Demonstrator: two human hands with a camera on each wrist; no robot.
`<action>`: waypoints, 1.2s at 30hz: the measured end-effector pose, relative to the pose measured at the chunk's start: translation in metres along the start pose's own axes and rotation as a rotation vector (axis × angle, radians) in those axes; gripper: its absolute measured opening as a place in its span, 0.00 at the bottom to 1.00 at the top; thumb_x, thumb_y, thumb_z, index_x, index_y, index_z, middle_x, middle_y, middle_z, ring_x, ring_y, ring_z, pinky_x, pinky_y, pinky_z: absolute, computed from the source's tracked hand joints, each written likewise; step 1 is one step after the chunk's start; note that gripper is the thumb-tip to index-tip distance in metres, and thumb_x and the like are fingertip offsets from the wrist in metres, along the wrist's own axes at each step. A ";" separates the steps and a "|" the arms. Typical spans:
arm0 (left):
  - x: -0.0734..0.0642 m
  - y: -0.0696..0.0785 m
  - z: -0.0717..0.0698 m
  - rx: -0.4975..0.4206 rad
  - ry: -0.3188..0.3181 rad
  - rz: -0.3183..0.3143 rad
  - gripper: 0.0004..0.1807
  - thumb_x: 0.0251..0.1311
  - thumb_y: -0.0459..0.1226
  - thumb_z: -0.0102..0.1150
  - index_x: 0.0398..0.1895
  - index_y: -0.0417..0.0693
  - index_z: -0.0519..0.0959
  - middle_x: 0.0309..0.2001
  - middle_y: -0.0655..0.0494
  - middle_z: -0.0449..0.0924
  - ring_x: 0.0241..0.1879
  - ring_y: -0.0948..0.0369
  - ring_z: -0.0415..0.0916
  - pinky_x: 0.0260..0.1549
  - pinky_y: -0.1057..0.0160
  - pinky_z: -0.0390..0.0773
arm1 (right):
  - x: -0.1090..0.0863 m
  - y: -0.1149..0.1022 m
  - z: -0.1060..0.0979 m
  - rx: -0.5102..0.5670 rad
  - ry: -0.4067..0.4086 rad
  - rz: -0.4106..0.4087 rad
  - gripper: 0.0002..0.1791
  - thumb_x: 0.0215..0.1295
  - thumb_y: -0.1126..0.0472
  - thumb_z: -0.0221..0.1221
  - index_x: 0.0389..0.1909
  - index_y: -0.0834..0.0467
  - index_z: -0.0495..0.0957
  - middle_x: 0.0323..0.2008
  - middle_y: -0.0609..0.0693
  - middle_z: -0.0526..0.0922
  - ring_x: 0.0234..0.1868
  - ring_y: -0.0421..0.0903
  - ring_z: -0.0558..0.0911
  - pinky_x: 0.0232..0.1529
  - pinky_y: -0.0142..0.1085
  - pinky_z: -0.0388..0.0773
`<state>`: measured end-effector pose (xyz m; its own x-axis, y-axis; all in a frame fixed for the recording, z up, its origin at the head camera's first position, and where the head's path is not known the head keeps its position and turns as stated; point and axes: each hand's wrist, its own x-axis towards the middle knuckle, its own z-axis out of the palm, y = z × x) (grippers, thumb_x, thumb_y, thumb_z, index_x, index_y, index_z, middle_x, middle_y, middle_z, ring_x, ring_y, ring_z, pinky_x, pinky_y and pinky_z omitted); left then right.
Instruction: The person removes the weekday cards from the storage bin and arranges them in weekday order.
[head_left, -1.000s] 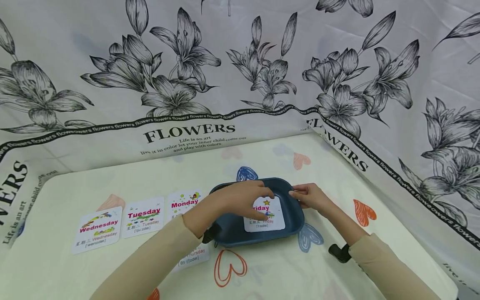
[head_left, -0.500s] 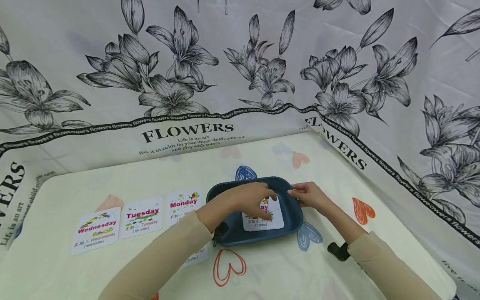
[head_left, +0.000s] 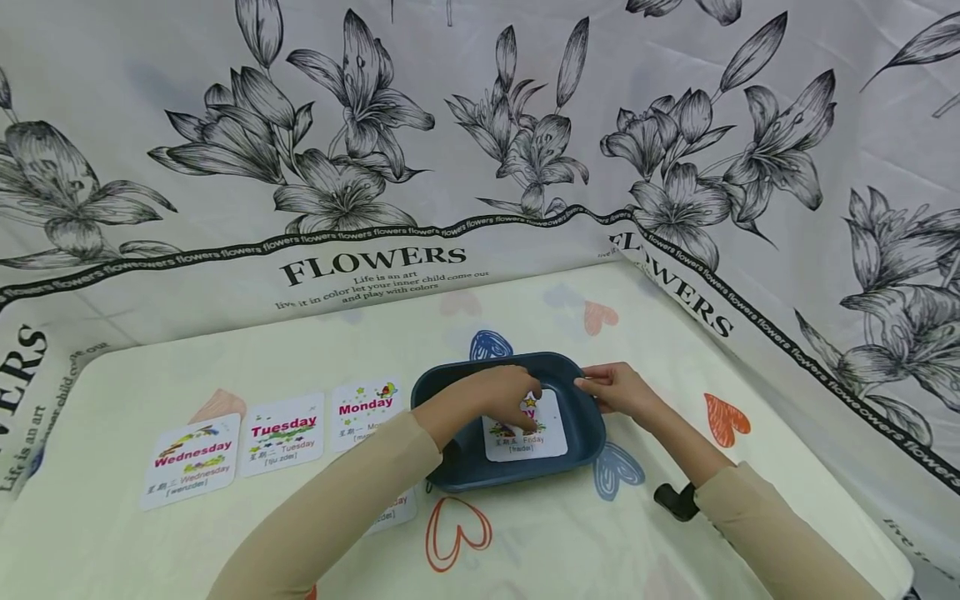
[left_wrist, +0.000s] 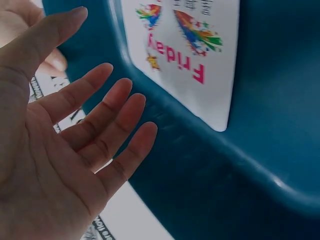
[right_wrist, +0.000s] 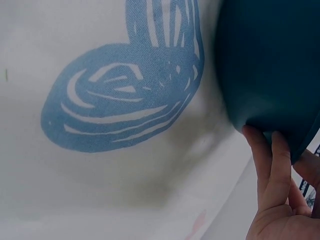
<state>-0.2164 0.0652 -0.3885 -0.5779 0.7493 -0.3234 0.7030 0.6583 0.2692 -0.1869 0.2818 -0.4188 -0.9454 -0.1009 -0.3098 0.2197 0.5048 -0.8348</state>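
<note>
A dark blue oval tray (head_left: pixel 581 433) has a white card printed "Friday" (head_left: pixel 551 421) lying in it. My left hand (head_left: pixel 502 396) hovers over the tray's middle, near the card. In the left wrist view that hand (left_wrist: pixel 75 135) has relaxed, spread fingers with nothing between them, apart from the Friday card (left_wrist: pixel 200 30). At the tray's right end my right hand (head_left: pixel 618 387) pinches the rim. From the right wrist view, its fingertips (right_wrist: pixel 280 145) press against the outside of the tray (right_wrist: pixel 270 65).
Left of the tray, a Wednesday card (head_left: pixel 191 458), a Tuesday card (head_left: pixel 283 433) and a Monday card (head_left: pixel 366 412) lie in a row. Another card (head_left: pixel 396 512) is mostly hidden by my left sleeve. A flower-printed curtain (head_left: pixel 360 192) stands behind the table.
My left forearm has shifted rightward, and the left hand has drawn slightly left and lower over the Friday card. The right hand keeps its pinch on the tray.
</note>
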 end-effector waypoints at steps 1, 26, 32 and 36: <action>0.002 -0.001 0.002 0.006 -0.003 -0.010 0.27 0.51 0.51 0.64 0.54 0.51 0.76 0.53 0.53 0.74 0.51 0.59 0.71 0.53 0.59 0.71 | 0.000 0.000 0.000 0.001 0.002 0.001 0.25 0.65 0.60 0.55 0.56 0.73 0.68 0.44 0.65 0.81 0.35 0.47 0.84 0.35 0.38 0.81; 0.015 -0.009 0.025 0.159 0.005 -0.120 0.44 0.39 0.63 0.66 0.61 0.55 0.70 0.55 0.51 0.69 0.49 0.57 0.68 0.51 0.56 0.73 | 0.001 -0.001 0.001 -0.008 0.019 0.004 0.25 0.65 0.59 0.55 0.56 0.73 0.68 0.44 0.66 0.80 0.36 0.49 0.85 0.34 0.37 0.81; 0.012 -0.008 0.029 0.170 0.017 -0.109 0.54 0.29 0.67 0.68 0.63 0.52 0.66 0.57 0.48 0.65 0.52 0.55 0.64 0.53 0.55 0.71 | 0.000 -0.002 0.001 -0.013 0.015 0.001 0.25 0.65 0.59 0.55 0.56 0.73 0.68 0.44 0.65 0.81 0.36 0.49 0.84 0.34 0.37 0.81; 0.012 -0.006 0.032 0.178 0.013 -0.103 0.59 0.25 0.67 0.70 0.65 0.48 0.64 0.59 0.46 0.63 0.54 0.53 0.62 0.54 0.54 0.71 | -0.001 -0.002 0.001 -0.006 0.015 0.006 0.25 0.65 0.59 0.55 0.56 0.73 0.68 0.43 0.65 0.81 0.35 0.48 0.85 0.34 0.37 0.81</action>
<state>-0.2148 0.0679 -0.4233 -0.6550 0.6801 -0.3294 0.7012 0.7094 0.0704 -0.1866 0.2799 -0.4172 -0.9476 -0.0853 -0.3079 0.2237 0.5108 -0.8301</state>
